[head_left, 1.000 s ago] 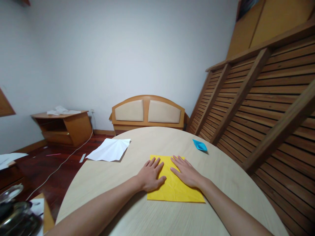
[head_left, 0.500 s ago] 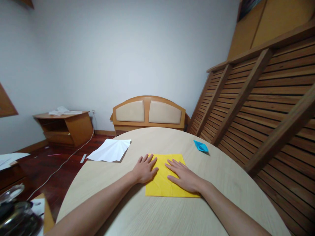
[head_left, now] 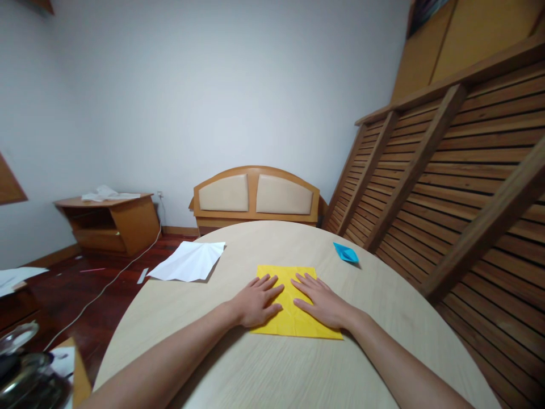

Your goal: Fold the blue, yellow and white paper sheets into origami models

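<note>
My left hand [head_left: 255, 304] has slid back onto the flat yellow paper sheet [head_left: 293, 318] mid-tabletop; both it and my right hand [head_left: 319, 301] lie open, pressing flat.

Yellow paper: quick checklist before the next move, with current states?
1. Left hand flat on yellow paper: ok.
2. Right hand flat on paper: ok.
3. Paper lying fully on table: ok.
4. Paper free of white sheet and blue piece: ok, both apart.
5. Paper's edges aligned: cannot tell, hands cover the middle.
6. Crease sharp: cannot tell.
</note>
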Motion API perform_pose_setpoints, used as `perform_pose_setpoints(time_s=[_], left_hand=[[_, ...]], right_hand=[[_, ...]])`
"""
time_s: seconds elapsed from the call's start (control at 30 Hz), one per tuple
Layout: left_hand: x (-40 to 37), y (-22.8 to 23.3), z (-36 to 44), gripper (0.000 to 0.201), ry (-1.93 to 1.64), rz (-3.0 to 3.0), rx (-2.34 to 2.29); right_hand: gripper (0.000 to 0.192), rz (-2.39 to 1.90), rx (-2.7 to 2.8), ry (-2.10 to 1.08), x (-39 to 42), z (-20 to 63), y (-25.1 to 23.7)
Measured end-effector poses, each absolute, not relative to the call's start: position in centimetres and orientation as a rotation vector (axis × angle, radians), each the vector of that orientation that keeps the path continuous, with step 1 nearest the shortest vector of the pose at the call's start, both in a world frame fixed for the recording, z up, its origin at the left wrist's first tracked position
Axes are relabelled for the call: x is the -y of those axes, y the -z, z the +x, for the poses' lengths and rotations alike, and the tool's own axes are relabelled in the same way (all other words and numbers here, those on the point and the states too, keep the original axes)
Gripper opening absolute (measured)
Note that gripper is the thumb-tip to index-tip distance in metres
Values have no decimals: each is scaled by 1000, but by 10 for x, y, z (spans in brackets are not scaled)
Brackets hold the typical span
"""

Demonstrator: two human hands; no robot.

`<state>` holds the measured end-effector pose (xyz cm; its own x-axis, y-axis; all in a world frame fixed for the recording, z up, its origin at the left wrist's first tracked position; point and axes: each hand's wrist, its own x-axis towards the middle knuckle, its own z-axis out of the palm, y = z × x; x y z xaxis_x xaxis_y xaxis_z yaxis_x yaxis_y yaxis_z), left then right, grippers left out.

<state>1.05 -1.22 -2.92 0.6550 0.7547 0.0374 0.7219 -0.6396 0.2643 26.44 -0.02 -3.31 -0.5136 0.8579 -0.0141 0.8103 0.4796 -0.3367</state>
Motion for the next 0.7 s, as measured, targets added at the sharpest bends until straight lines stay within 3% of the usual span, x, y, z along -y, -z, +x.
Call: perform_pose_setpoints(time_s=[0.13,0.27,0.4,0.53,0.7], left_hand=[[10,28,8,64,-155,2635,-1277],[9,30,8,64,-175,2636,-1285],[6,31,6,61,-226,2647,-1294],[7,22,0,53,-320,2738,-1182],[12,10,-7,84,-207,2731,-889]], right_hand=[[64,-1664,2487,-271,-3,273,26],[55,-1458,2571,-211,6,265,16],[72,-1284,2684,-508,20,252,11],[88,-1313,2688,-607,23,252,12],[93,-1331,2671,-615,20,258,13]])
